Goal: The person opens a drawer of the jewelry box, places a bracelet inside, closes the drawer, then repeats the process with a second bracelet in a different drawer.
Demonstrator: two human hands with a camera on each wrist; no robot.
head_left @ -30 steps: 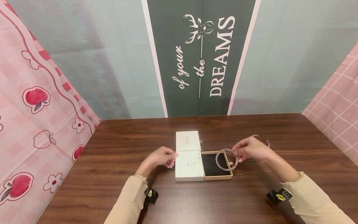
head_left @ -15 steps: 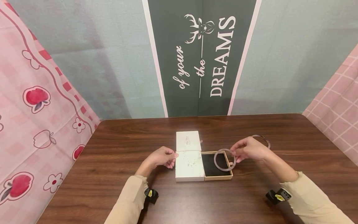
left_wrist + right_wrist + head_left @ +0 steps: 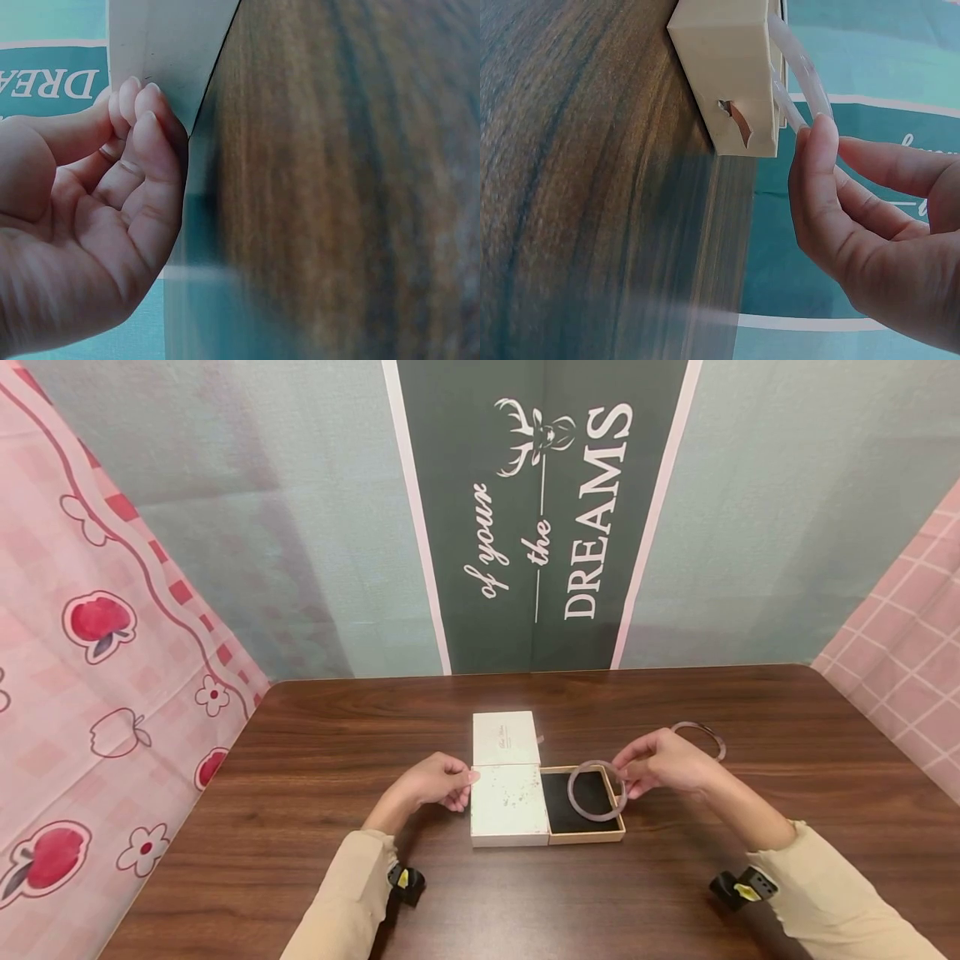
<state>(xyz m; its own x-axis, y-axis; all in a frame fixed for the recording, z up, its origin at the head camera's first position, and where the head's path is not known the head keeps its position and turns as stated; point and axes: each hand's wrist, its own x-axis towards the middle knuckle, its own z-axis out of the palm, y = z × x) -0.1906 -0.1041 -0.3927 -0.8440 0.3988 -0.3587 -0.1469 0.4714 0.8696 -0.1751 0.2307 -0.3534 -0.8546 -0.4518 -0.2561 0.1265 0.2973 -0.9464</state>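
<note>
Head view: behind a brown wood-grain table [image 3: 562,910], blue-green cloth [image 3: 247,527] with a dark banner [image 3: 525,643] lettered "DREAMS"; at left, pink apple-print cloth [image 3: 97,693]; at right, pink gridded cloth [image 3: 915,635]. Partly in the way of a second bangle [image 3: 705,727] on the table: the right hand [image 3: 663,764], covering some of its ring. By count, two bangles, two white-topped boxes, two beige sleeves [image 3: 337,893], two black wrist cameras [image 3: 406,883]. Just behind the speckled box [image 3: 510,802], a printed box [image 3: 504,737]; against its right side, a shallow tray [image 3: 585,837] lined in black. With the right hand, pinches the held bangle [image 3: 572,793] between thumb and fingertips, tilted over the right part of the tray. Smooth, slim and greyish mauve, in one round ring. With the left hand [image 3: 435,779], grips the speckled box's left edge.

Left wrist view: fingers curled, tips gathered near the thumb at a white box wall.

Right wrist view: from the tray's cream end wall, one short pinkish ribbon [image 3: 740,124] sticking out. Translucent whitish here, the held bangle; lower part hidden past the tray's edge, so cannot tell if touching the lining.
</note>
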